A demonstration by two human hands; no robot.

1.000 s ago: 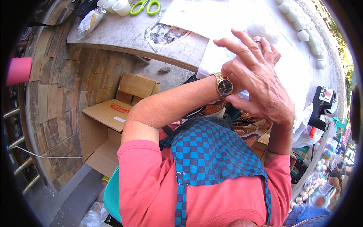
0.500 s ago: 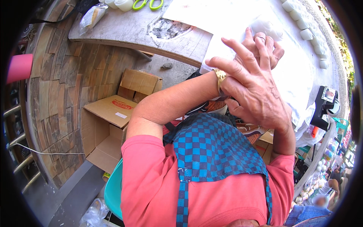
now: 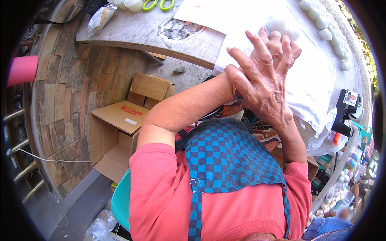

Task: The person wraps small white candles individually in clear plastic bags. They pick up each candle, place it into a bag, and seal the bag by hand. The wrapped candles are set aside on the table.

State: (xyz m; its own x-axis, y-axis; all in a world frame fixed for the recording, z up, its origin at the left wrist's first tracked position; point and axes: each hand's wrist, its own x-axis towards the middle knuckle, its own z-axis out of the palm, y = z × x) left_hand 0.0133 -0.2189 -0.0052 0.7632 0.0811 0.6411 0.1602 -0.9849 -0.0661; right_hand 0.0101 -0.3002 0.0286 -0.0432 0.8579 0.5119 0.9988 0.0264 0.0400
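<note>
My left hand [image 3: 276, 44], with a ring on one finger and a watch at its wrist, lies on the white cloth [image 3: 317, 76] on the table. Its visible fingers are stretched out and bent a little, close to a pale, rounded white lump [image 3: 283, 27] whose kind I cannot make out. Crossing over it is my right hand [image 3: 263, 80], its fingers spread and resting across the left hand and wrist. I see nothing held in the right hand. What lies beneath the left palm is hidden.
Small white cylinders [image 3: 325, 34] line the table's right side. Green-handled scissors [image 3: 158, 5] and a clear plastic packet [image 3: 100, 18] lie at the far left. A cardboard box [image 3: 116, 132] stands below the table. A black device [image 3: 344, 112] sits at the right edge.
My right hand has turned slightly, and its fingers have swung right, further over the left hand. The left hand stays nearly in place beside the white lump. The whole view has shifted a little.
</note>
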